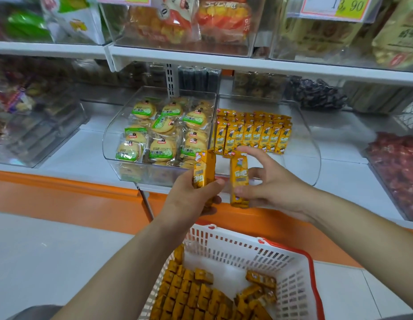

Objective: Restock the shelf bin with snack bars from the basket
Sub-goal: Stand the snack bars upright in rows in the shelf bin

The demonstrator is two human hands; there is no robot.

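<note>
My left hand (191,197) grips an upright yellow snack bar (204,168) just in front of the clear shelf bin (312,144). Beside it, my right hand (267,185) pinches a second yellow bar (239,179) between thumb and fingers, also upright. Both bars hover at the bin's front lip. Inside the bin, a row of the same yellow bars (251,133) stands on end toward the back left. Below my arms sits the white basket with red trim (290,280), holding several more yellow bars (196,296), mostly packed along its left side.
A neighbouring clear bin (110,144) to the left holds round green-labelled biscuit packs. More clear bins with snacks flank both sides, and an upper shelf (224,61) overhangs. An orange ledge (62,192) runs along the shelf base above the pale floor.
</note>
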